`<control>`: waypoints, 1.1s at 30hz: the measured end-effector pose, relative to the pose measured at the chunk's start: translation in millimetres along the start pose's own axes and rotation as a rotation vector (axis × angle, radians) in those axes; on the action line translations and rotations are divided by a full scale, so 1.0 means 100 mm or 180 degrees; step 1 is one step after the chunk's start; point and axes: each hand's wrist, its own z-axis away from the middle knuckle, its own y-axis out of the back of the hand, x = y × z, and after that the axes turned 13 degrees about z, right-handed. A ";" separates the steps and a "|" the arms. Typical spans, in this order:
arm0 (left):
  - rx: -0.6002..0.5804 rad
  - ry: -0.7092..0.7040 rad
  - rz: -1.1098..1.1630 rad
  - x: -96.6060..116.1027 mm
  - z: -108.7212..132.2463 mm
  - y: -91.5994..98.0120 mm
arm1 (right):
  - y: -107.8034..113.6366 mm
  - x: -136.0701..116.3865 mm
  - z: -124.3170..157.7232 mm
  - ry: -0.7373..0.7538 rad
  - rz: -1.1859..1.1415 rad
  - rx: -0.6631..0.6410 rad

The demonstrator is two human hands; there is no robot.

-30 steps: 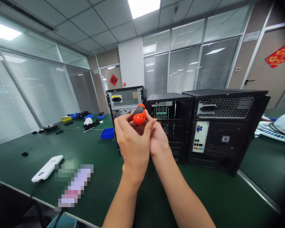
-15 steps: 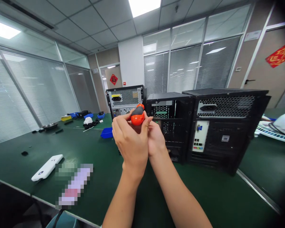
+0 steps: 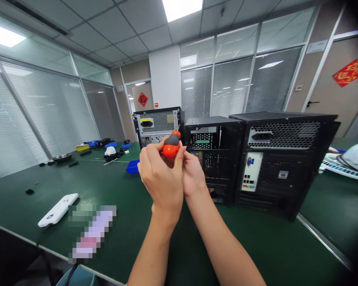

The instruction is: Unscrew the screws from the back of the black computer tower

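A screwdriver (image 3: 171,149) with a bulbous red and black handle points away from me, seen almost end-on; its tip is hidden. My left hand (image 3: 161,171) is closed around the handle from the left, thumb along the right side. Pressed against it, my right hand (image 3: 195,172) is closed at the screwdriver too, its fingertips mostly covered by the left hand. Just behind stands a computer case (image 3: 159,115) with a silver rear panel, partly covered by my hands. I cannot tell whether the screwdriver touches it.
Two black computer cases, one open (image 3: 214,123) and one with a white port plate (image 3: 286,167), stand to the right. On the green table (image 3: 107,182) lie a white power bank (image 3: 58,209), a blurred-out phone (image 3: 95,232) and a blue tray (image 3: 133,167). A metal bowl (image 3: 62,158) is farther left.
Both hands and the screwdriver handle have shifted very slightly left. The grip looks the same, and the cases have not moved.
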 end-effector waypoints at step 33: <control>-0.0395 -0.0309 0.0045 -0.02 -0.04 0.13 | -0.13 -0.08 0.13 -0.0105 0.0037 0.0103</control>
